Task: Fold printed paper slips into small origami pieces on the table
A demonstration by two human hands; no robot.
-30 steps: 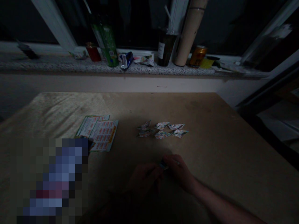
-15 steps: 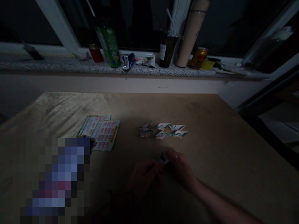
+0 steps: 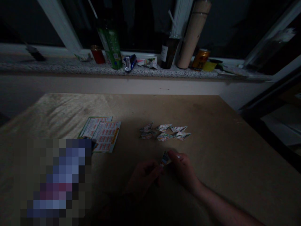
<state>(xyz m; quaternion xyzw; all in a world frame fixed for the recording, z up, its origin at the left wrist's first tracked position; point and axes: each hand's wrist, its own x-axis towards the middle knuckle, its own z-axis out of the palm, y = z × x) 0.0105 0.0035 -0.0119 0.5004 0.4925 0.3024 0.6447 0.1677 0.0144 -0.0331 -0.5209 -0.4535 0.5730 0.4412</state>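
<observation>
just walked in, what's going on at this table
A person's left hand and right hand are together above the table, fingers on a small piece of printed paper. Six folded paper shapes sit just beyond the hands, in two rows of three. Printed sheets, overlapping, lie off to the left. The light is dim, so the folds in the held piece are hard to make out.

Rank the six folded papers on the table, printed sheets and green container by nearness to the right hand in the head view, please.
1. Folded papers, ahead of the right hand.
2. Printed sheets, to the left on the table.
3. Green container, back on the windowsill.
</observation>
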